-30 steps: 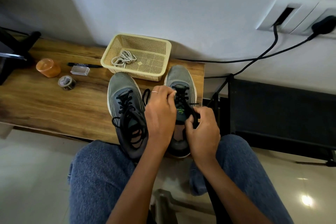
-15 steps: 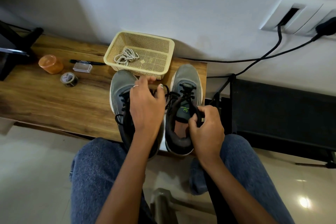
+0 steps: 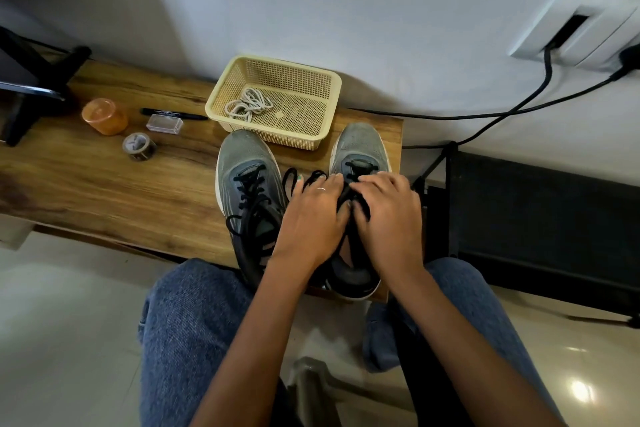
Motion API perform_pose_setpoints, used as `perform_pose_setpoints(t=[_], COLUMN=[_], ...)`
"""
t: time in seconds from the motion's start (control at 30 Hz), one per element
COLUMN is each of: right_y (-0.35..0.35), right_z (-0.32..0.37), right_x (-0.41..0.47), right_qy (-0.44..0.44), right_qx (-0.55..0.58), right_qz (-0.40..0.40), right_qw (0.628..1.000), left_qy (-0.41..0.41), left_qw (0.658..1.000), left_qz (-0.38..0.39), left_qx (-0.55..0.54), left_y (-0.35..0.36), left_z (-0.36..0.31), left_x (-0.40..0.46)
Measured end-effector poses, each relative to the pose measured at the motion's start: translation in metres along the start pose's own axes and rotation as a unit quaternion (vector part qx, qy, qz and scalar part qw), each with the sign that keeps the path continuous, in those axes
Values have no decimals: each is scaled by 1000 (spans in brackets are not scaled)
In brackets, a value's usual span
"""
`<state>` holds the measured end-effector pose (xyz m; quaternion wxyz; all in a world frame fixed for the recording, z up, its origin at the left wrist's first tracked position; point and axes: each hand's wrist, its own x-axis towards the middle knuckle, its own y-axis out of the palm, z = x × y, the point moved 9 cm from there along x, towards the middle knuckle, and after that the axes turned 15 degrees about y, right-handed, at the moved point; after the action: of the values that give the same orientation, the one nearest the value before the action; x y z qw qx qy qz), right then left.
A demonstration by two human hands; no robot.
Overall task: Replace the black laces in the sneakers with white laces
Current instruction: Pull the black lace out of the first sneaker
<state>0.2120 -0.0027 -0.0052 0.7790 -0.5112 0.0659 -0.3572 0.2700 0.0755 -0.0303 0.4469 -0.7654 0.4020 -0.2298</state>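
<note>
Hands, left and right, pinch black laces on the grey mesh sneaker at the bench's right edge; best drawn out eyelet by eyelet

Left hand: mine, on right sneaker, fingers curled into its black lace.
Right hand: pinching the same lace.
Left sneaker: beside it, black-laced.
White laces: bundled in basket.
Table: wooden.

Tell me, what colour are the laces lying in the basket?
White, or off-white. The laces lie coiled in the cream basket, clearest in the head view.
</note>
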Motion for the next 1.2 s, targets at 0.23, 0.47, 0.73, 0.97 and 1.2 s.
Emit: perform_pose_setpoints(t=[0.23,0.47,0.73,0.97,1.2], right_y=[-2,-15,-9,-17,-4], right_z=[-8,-32,-69,-25,4], right_x=[1,-7,-11,5,6], right_qy=[10,153,376,185,18], right_qx=[37,221,352,207,-70], right_qz=[-9,-70,-63,38,3], right_qw=[999,961,855,960,997], left_qy=[-23,-45,-59,-152,-165], left_qw=[999,998,998,976,975], left_qz=[36,40,27,-143,-123], left_qx=[-9,-3,-27,-63,-83], left_y=[6,5,-1,-30,-23], left_z=[-1,-1,-4,5,2], left_x=[-3,-2,-6,-26,-28])
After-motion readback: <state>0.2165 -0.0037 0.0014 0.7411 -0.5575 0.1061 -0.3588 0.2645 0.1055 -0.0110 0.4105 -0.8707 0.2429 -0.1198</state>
